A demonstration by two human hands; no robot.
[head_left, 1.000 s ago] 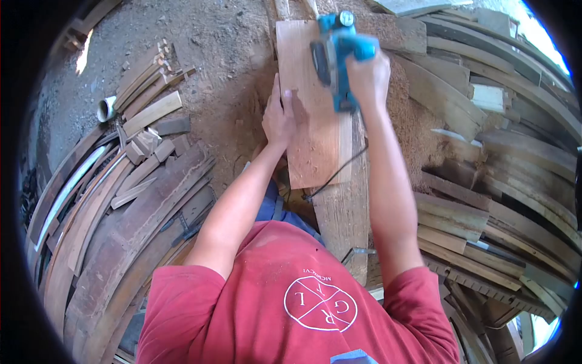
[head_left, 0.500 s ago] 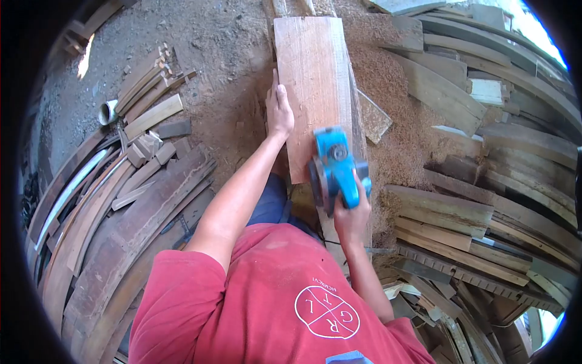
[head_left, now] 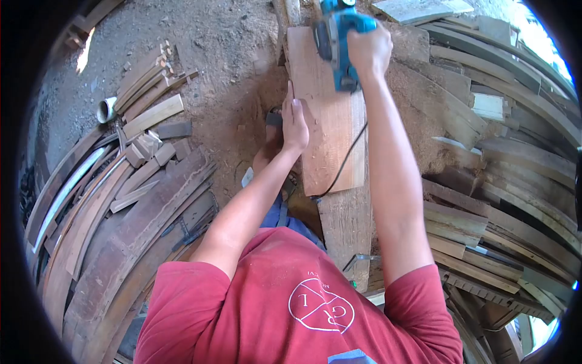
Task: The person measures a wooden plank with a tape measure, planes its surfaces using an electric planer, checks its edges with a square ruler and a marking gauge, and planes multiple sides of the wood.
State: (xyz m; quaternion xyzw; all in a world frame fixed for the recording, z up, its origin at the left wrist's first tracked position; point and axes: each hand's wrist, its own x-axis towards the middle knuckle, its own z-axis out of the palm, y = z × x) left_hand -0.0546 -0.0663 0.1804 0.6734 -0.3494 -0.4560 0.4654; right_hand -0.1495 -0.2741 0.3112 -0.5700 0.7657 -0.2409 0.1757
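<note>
A flat wooden board (head_left: 330,136) lies lengthwise in front of me on a rough support plank (head_left: 345,224). My right hand (head_left: 371,51) is closed around the handle of a blue electric planer (head_left: 344,51), which sits on the board's far part. From the planer, a black cord (head_left: 350,155) runs back across the board. My left hand (head_left: 295,127) lies against the board's left edge, its visible fingers stretched forward. Some of its fingers are hidden along the side. Small wood chips dot the board's surface.
Curved and straight timber pieces (head_left: 133,242) are stacked on the left, near a pale pipe (head_left: 106,110). More planks (head_left: 515,164) pile up on the right. A metal clamp or bar (head_left: 362,257) rests on the support plank near my body. Sawdust covers the ground.
My right hand has pushed the planer from the board's near end to its far end, the arm now stretched out. The cord has come into view. My left hand stays at the left edge.
</note>
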